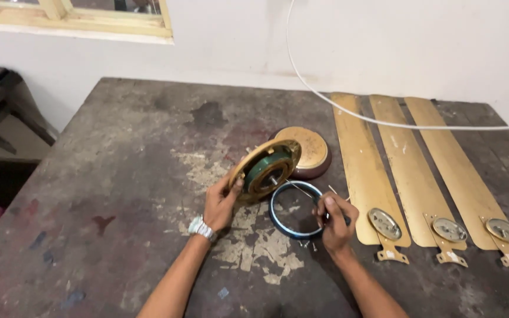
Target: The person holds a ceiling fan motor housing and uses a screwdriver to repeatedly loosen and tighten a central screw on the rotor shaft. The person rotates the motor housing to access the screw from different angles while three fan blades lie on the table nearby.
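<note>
My left hand (220, 200) grips the rim of a round gold fan motor body (266, 169) and holds it tilted on edge above the worn table, its green winding facing me. My right hand (334, 215) pinches a thin wire or tool that runs up toward the motor's centre. A blue ring (284, 221) lies flat on the table between my hands. Behind the motor rests a gold and maroon dome cover (310, 152).
Three gold fan blades (404, 171) lie side by side on the right of the dark stained table (119, 176). A white cable (348, 109) crosses above them. Small screws (307, 242) lie near my right wrist. A white wall and a wooden window frame stand behind.
</note>
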